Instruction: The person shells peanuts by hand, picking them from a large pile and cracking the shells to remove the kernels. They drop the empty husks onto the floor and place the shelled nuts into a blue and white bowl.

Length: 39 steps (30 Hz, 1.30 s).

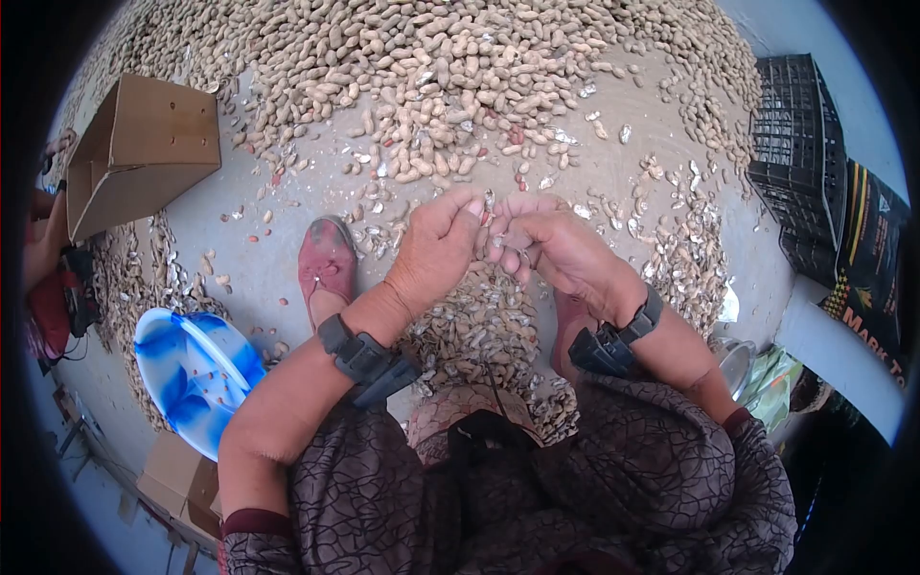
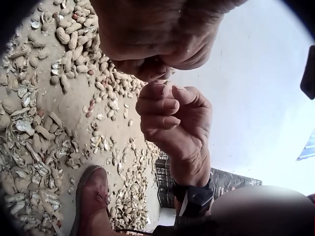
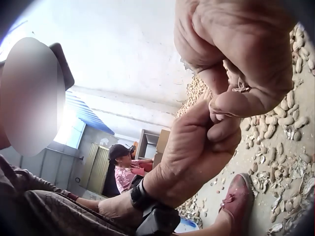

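Note:
In the head view my left hand [image 1: 441, 240] and right hand [image 1: 565, 251] meet fingertip to fingertip above a heap of peanut shells [image 1: 484, 321]. Between the fingertips a small peanut [image 1: 489, 203] is pinched from both sides, mostly hidden by the fingers. The right wrist view shows a broken bit of shell [image 3: 239, 86] inside the curled fingers of the right hand. Thumb and curled fingers of the left hand press close against the right. Ahead lies a big pile of unshelled peanuts [image 1: 450, 77].
A blue and white basin [image 1: 177, 369] with a few kernels stands at the left. Behind it is a cardboard box [image 1: 168, 125]. Black crates [image 1: 795, 134] and a printed sack [image 1: 867, 259] line the right. Another person [image 3: 129, 169] sits off to the left.

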Each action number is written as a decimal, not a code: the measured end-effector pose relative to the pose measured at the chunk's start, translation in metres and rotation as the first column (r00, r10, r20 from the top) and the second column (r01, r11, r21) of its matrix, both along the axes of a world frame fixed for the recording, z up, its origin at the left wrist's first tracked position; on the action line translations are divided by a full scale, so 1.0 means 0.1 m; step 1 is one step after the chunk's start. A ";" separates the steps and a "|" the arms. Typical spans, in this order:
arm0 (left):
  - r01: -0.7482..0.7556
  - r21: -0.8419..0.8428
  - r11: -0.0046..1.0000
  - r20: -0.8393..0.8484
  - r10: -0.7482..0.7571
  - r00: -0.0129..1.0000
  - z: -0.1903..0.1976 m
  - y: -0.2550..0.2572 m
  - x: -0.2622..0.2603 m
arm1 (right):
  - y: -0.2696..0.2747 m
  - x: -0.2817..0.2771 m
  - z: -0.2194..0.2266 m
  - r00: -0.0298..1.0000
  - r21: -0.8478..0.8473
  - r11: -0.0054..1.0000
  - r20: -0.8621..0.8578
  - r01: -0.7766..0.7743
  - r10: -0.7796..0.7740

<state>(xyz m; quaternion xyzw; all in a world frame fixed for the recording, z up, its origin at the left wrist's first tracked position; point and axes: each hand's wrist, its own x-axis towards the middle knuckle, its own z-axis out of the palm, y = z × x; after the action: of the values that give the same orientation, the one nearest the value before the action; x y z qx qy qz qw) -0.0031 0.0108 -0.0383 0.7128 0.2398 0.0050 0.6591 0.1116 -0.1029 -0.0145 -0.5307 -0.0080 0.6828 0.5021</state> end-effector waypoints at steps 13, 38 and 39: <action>-0.069 -0.391 0.918 0.000 0.075 0.997 0.00 -0.03 0.00 | -0.02 -0.03 -0.04 0.975 0.082 0.992 0.197 0.092 -0.107; -0.220 -0.637 0.738 -0.117 0.190 0.975 0.01 0.02 -0.01 | 0.00 -0.18 -0.02 0.445 0.212 0.964 0.887 -0.157 -0.123; -0.221 -0.638 0.738 -0.118 0.190 0.975 0.01 0.03 -0.02 | 0.00 -0.20 -0.05 0.446 0.211 0.965 0.887 -0.157 -0.122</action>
<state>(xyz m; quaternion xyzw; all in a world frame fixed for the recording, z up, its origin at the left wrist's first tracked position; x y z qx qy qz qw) -0.0048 0.0133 -0.0376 0.4105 0.3185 -0.0216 0.8542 0.0920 -0.1028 -0.0194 -0.7383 -0.3669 0.2987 0.4807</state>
